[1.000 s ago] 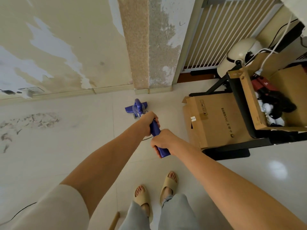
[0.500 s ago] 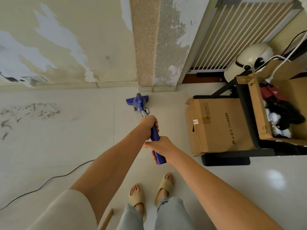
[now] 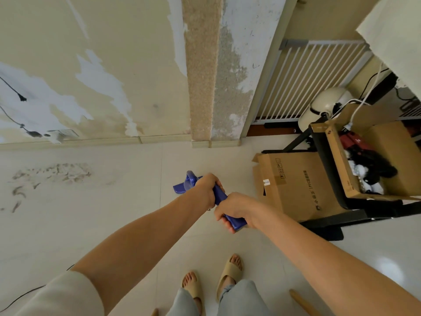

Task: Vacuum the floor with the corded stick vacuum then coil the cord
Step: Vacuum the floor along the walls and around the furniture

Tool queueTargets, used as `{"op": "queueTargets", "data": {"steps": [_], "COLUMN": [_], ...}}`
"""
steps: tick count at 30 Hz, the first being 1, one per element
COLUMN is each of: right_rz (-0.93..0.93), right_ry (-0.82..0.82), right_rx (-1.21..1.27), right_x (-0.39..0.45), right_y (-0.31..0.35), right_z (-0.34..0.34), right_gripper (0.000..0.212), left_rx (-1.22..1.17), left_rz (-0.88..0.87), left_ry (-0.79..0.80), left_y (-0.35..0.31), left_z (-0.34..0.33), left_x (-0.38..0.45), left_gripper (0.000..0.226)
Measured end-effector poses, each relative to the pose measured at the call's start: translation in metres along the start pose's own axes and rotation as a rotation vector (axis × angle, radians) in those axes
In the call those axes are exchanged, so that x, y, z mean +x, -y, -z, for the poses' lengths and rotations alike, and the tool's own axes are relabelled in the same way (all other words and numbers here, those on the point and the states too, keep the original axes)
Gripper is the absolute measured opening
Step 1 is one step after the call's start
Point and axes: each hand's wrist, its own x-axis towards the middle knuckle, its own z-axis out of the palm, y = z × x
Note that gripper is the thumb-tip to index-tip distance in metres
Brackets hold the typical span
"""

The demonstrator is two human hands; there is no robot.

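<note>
Two hands share one blue handle, so the stroke should stay long and level across the tiled floor [image 3: 114,224], nozzle flat to the tiles. Ahead, the cardboard box [image 3: 293,185] lies just right of the path; I would steer clear of its flaps. Then the stick vacuum [image 3: 218,197] itself: its floor head [image 3: 182,187] sits on the tiles near the wall. Left hand [image 3: 206,189] grips the handle higher up, right hand [image 3: 234,209] wraps the end. Lastly the cord [image 3: 27,295] trails at lower left; keep it behind the nozzle.
</note>
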Motion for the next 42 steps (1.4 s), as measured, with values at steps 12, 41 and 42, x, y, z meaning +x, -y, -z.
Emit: {"op": "queueTargets", "data": {"steps": [12,41,42], "right_rz": [-0.011,0.08,0.077], "right_ry": [0.055,0.064,0.061], "right_rx": [-0.11,-0.25,-0.246], "right_x": [-0.004,0.175,0.173], "right_y": [0.017,0.091,0.092], "right_z": [0.017,0.011,0.009], "right_gripper": [0.01,0.018,0.018], "left_rx": [-0.118,-0.219,-0.212], "left_rz": [-0.034,-0.082,-0.083], "left_ry": [-0.035,-0.144,-0.148], "left_y": [-0.01,-0.104,-0.104], "left_z": [0.002,0.042,0.043], "left_x": [-0.018,0.13,0.129], "left_gripper": [0.027,0.024,0.024]}}
